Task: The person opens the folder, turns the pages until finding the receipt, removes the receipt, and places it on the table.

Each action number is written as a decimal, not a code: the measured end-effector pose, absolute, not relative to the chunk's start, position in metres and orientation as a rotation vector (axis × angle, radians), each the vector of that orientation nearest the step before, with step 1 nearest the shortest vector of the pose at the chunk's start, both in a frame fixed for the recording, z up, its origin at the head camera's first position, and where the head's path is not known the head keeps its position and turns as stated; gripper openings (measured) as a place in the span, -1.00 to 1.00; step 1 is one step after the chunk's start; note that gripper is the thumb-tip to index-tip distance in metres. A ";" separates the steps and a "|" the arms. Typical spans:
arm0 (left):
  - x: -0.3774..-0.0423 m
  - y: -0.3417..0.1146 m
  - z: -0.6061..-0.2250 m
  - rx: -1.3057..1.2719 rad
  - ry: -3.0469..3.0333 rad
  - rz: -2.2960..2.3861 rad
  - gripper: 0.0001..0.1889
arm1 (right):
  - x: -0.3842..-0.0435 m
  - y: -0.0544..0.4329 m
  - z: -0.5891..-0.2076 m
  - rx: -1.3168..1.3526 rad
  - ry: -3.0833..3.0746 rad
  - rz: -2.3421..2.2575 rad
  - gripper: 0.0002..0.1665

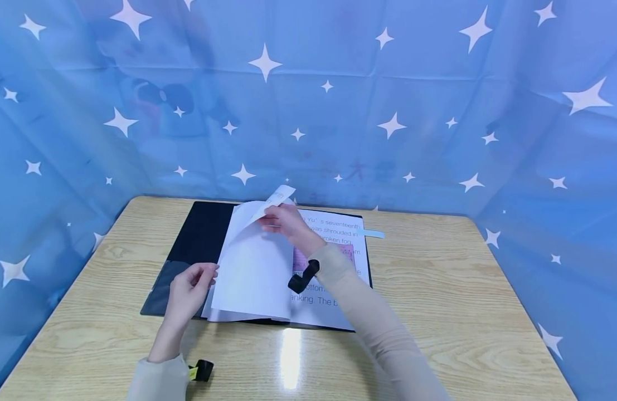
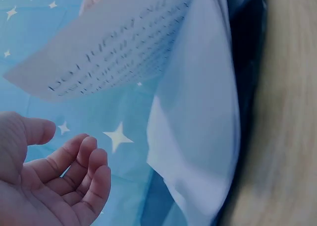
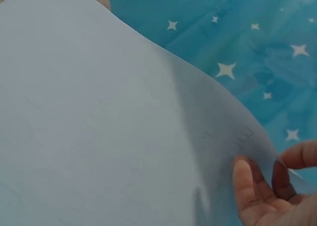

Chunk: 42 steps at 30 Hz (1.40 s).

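Observation:
A black folder (image 1: 203,228) lies spread on the table with white printed sheets inside. My right hand (image 1: 290,225) pinches the upper edge of one page (image 1: 258,278), which is lifted and curves over toward the left side. In the right wrist view, thumb and fingers of the right hand (image 3: 272,191) meet at that page's edge (image 3: 109,112). Beside the left edge of the sheets is my left hand (image 1: 188,289), its fingers loosely bent. The left wrist view shows this hand (image 2: 64,181) holding nothing, apart from the raised printed page (image 2: 124,52).
On the right-hand sheet lies a pink patterned piece (image 1: 300,263), partly behind the right wrist. A light blue tab (image 1: 373,234) sticks out past the folder's right edge. The wooden table (image 1: 438,278) ends at a blue star-patterned curtain (image 1: 308,150).

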<state>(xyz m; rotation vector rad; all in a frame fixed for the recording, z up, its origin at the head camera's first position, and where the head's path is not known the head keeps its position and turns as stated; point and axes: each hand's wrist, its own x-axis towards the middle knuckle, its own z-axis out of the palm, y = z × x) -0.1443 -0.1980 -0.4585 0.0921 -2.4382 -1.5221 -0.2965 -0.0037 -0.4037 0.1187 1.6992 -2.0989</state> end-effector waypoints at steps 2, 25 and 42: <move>-0.144 -0.198 -0.459 0.064 -2.391 -1.571 -0.72 | -0.296 -0.005 -0.404 0.119 1.698 -2.090 -0.71; -0.137 -0.184 -0.431 0.164 -2.458 -1.412 -0.87 | -0.292 -0.014 -0.409 0.133 1.692 -2.039 -0.82; -0.138 -0.185 -0.438 0.154 -2.457 -1.351 -0.88 | -0.295 -0.014 -0.413 0.134 1.678 -2.035 -0.94</move>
